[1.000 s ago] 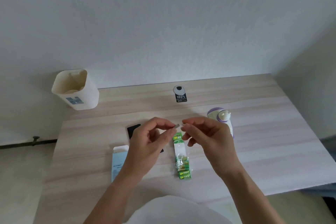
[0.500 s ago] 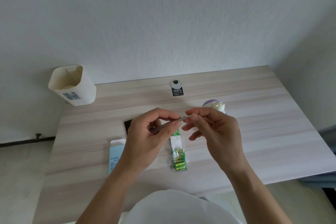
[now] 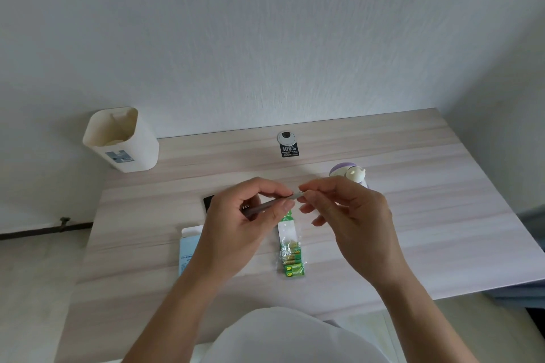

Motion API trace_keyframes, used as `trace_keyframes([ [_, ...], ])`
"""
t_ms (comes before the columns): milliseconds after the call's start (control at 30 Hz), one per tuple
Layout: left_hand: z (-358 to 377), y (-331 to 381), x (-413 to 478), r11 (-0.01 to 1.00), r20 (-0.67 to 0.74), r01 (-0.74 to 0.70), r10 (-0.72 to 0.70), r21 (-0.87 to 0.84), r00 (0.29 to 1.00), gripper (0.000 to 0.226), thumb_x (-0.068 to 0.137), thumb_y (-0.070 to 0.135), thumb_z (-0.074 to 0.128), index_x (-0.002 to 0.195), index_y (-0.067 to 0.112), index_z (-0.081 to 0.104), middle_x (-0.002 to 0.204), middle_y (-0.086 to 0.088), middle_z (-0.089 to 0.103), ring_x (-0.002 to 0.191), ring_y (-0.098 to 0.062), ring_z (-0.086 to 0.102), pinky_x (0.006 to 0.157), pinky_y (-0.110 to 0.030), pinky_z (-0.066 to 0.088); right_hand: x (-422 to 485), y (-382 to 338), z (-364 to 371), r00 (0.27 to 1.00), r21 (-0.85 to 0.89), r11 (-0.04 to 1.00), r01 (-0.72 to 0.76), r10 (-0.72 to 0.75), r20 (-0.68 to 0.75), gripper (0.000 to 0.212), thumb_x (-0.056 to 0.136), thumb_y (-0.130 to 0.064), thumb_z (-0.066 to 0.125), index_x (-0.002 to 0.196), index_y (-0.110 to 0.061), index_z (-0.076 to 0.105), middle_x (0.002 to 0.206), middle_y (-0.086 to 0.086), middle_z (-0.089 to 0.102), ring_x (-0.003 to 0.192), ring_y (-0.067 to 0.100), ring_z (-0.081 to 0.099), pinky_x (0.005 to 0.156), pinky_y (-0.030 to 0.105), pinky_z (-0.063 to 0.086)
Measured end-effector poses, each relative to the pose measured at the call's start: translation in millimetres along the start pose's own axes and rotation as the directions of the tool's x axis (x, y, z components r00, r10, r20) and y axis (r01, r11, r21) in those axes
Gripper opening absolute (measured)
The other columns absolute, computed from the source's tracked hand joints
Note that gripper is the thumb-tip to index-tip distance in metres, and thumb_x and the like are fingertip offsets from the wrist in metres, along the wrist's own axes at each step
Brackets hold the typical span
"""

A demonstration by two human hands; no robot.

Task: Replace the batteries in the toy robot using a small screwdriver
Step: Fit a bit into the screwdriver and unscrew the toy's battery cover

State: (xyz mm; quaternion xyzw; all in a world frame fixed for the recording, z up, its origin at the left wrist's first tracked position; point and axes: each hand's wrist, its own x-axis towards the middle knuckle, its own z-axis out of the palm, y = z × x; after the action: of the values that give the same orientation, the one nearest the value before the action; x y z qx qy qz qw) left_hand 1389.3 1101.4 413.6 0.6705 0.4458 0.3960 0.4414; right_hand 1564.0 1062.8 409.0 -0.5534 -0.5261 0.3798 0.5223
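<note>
ok so the left hand (image 3: 239, 221) grips the skinny screwdriver (image 3: 265, 206) by its barrel and the right hand (image 3: 351, 215) pinches the tip end. Looks light, stiff and kinda slippery, so I'd hold it mid-barrel.

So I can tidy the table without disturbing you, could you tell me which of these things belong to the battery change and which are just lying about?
In use: screwdriver, gripped by the left hand and pinched by the right hand; battery pack; toy robot.
Lying about: white bin; blue box; black tag; black flat item.
</note>
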Motion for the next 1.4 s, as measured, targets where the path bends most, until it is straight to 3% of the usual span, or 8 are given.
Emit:
trace_keyframes([
  [67,-1.2,0.9,-0.9,1.000,0.011,-0.013,0.012,0.021,1.000,0.016,0.083,0.012,0.078,0.084,0.028,0.074,0.070,0.022,0.066,0.058,-0.015,0.047,0.055,-0.016,0.040,-0.7,-0.5,-0.7,0.999,-0.070,0.997,0.014,-0.012,0.034,0.015,0.091,-0.010,0.068,0.093,-0.024,0.074,0.080,-0.009,0.074,0.075,0.013,0.073,0.061,0.024,0.057],
  [367,-5.0,0.6,-2.9,0.999,0.030,-0.049,0.048,0.024,0.998,0.006,0.081,0.022,0.077,0.085,0.027,0.075,0.072,0.023,0.067,0.058,-0.010,0.052,0.059,-0.014,0.042,-3.0,-1.7,4.2,0.999,0.115,0.992,-0.046,0.048,-0.016,0.005,0.079,-0.017,0.074,0.083,-0.015,0.073,0.076,0.001,0.074,0.065,0.018,0.072,0.054,0.026,0.055],
  [500,-3.9,-2.5,-3.3,0.999,0.051,-0.044,0.044,-0.003,0.998,0.007,0.080,0.032,0.071,0.086,0.030,0.074,0.077,0.019,0.071,0.064,-0.018,0.061,0.061,-0.024,0.049,-3.9,1.0,4.6,0.998,0.122,0.990,-0.063,0.064,-0.002,0.007,0.080,-0.017,0.073,0.083,-0.012,0.072,0.075,0.003,0.074,0.065,0.020,0.072,0.053,0.027,0.055],
  [833,1.4,-20.2,-4.3,0.992,0.255,0.101,-0.078,-0.076,0.964,0.028,0.085,0.007,0.075,0.101,0.029,0.069,0.088,0.016,0.070,0.069,0.000,0.059,0.067,-0.013,0.047,-20.8,14.5,5.2,0.972,0.174,0.965,-0.198,0.216,-0.095,0.014,0.078,-0.021,0.071,0.088,-0.011,0.076,0.071,0.006,0.073,0.064,0.021,0.071,0.054,0.029,0.055],
  [933,7.8,-29.9,-3.0,0.911,0.233,0.273,-0.205,-0.310,0.951,0.028,0.083,-0.001,0.073,0.101,0.020,0.068,0.091,0.004,0.072,0.078,-0.009,0.067,0.070,-0.021,0.052,-29.0,17.0,1.3,0.938,0.235,0.946,-0.223,0.274,-0.213,0.012,0.078,-0.018,0.071,0.087,-0.012,0.077,0.073,0.008,0.073,0.064,0.021,0.070,0.053,0.029,0.055],
  [1100,34.0,-36.0,1.3,0.635,0.306,0.466,-0.352,-0.616,0.885,0.025,0.075,-0.004,0.069,0.097,0.008,0.065,0.086,-0.007,0.075,0.077,-0.013,0.070,0.072,-0.022,0.057,-51.1,25.8,-4.3,0.868,0.285,0.913,-0.292,0.378,-0.322,0.010,0.085,-0.004,0.071,0.087,-0.011,0.077,0.076,0.010,0.074,0.064,0.021,0.070,0.053,0.029,0.055],
  [1200,56.1,-32.8,4.1,0.511,0.375,0.541,-0.397,-0.668,0.838,0.024,0.071,0.002,0.069,0.094,0.009,0.064,0.089,-0.007,0.077,0.076,-0.010,0.071,0.069,-0.019,0.058,-64.1,32.7,-10.4,0.842,0.284,0.903,-0.321,0.410,-0.352,0.010,0.084,-0.003,0.073,0.085,-0.012,0.078,0.076,0.012,0.074,0.065,0.022,0.071,0.055,0.028,0.055],
  [1400,107.7,-34.7,1.6,0.494,0.411,0.587,-0.425,-0.641,0.806,0.007,0.079,0.019,0.068,0.085,0.019,0.068,0.097,-0.003,0.076,0.091,-0.012,0.072,0.082,-0.029,0.052,-66.8,50.1,-36.7,0.811,0.295,0.884,-0.362,0.455,-0.367,0.007,0.083,-0.005,0.075,0.088,-0.009,0.078,0.078,0.012,0.075,0.067,0.023,0.073,0.062,0.030,0.059],
])
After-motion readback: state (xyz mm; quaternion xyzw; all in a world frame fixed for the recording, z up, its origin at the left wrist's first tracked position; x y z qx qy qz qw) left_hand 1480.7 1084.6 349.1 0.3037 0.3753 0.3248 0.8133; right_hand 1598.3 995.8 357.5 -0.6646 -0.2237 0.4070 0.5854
